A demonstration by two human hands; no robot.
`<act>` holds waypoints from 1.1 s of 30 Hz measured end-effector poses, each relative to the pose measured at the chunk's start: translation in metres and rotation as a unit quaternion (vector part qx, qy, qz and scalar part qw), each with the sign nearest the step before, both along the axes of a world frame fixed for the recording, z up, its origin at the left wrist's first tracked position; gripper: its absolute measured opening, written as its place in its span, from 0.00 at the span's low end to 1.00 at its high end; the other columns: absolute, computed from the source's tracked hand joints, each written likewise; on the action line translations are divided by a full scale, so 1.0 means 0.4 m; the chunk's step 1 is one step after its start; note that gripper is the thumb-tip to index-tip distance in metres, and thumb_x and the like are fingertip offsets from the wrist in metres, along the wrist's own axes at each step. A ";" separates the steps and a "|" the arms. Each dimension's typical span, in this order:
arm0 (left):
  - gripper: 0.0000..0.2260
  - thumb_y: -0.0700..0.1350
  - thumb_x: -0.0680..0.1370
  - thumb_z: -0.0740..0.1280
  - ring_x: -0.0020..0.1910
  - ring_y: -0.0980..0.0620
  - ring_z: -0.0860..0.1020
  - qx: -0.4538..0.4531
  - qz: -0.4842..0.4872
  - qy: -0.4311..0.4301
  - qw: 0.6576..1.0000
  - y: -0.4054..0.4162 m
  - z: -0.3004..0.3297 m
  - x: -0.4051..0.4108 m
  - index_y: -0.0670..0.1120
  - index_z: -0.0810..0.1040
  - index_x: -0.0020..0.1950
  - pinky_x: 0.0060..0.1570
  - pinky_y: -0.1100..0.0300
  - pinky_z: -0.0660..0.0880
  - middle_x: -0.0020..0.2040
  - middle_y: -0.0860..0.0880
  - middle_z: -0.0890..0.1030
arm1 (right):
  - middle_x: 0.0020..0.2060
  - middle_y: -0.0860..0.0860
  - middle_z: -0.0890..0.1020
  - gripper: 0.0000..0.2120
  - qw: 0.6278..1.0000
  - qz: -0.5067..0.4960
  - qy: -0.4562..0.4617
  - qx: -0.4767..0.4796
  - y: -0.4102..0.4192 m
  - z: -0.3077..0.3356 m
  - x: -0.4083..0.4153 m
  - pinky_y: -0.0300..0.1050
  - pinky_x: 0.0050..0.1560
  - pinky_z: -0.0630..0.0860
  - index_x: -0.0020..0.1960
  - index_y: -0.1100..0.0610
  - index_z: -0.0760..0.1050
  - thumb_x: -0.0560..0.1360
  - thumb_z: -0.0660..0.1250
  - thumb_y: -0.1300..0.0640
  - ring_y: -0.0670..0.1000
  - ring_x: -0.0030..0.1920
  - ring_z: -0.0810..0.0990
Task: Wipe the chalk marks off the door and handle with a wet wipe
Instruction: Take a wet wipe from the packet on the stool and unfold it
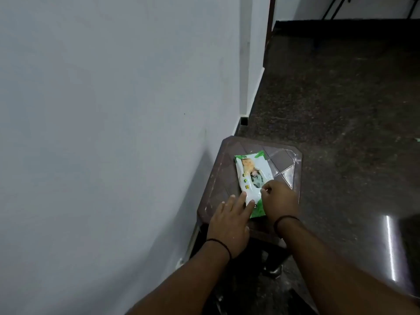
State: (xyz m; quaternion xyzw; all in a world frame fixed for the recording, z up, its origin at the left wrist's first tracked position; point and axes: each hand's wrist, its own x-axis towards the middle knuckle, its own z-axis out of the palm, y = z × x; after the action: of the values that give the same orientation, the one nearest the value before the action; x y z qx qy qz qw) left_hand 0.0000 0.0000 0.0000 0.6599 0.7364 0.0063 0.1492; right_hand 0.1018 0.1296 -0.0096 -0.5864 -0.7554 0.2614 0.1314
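brown stool point(218, 178) w/ wipes pack point(250, 176): left hand point(229, 221) flat on it, right hand point(279, 198) pinching it.

Bare forearms, no sleeves, with a thin black band point(219, 244) on each wrist (thread-like).

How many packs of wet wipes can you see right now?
1. The wet wipes pack lies on the brown stool by the wall, with the left hand resting on its near end and the right hand pinching at its top.
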 end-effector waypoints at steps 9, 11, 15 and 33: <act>0.29 0.49 0.80 0.55 0.79 0.45 0.49 0.002 -0.016 0.009 1.000 0.018 -0.137 -0.064 0.56 0.48 0.80 0.76 0.45 0.50 0.81 0.54 0.46 | 0.54 0.58 0.79 0.12 0.997 0.005 -0.065 0.038 0.071 -0.081 -0.070 0.50 0.55 0.76 0.56 0.55 0.82 0.76 0.69 0.51 0.60 0.57 0.77; 0.29 0.49 0.80 0.54 0.79 0.45 0.49 0.001 -0.024 0.009 1.000 0.025 -0.150 -0.075 0.56 0.47 0.79 0.76 0.45 0.50 0.81 0.54 0.46 | 0.53 0.58 0.79 0.10 0.996 0.011 -0.078 0.044 0.074 -0.093 -0.082 0.51 0.55 0.77 0.53 0.56 0.83 0.76 0.69 0.51 0.60 0.56 0.77; 0.30 0.47 0.80 0.56 0.79 0.44 0.49 -0.006 -0.044 0.011 0.999 0.041 -0.158 -0.075 0.57 0.46 0.79 0.76 0.44 0.49 0.81 0.54 0.46 | 0.52 0.59 0.79 0.09 0.998 -0.017 -0.049 0.043 0.070 -0.102 -0.086 0.51 0.57 0.73 0.51 0.58 0.82 0.78 0.67 0.54 0.60 0.58 0.75; 0.33 0.52 0.79 0.60 0.79 0.44 0.45 -0.094 -0.024 0.042 0.994 0.105 -0.082 -0.055 0.58 0.47 0.79 0.75 0.44 0.46 0.81 0.54 0.47 | 0.41 0.58 0.75 0.05 0.901 -0.209 0.345 -0.159 0.077 0.005 -0.080 0.58 0.48 0.77 0.50 0.65 0.70 0.79 0.55 0.66 0.57 0.44 0.75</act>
State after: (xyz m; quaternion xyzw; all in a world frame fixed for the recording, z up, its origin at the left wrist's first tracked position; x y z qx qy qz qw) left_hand -0.0218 0.0418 -0.0327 0.6600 0.7232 -0.0948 0.1798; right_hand 0.0698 0.1603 -0.0076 -0.6165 -0.4715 0.5307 0.3407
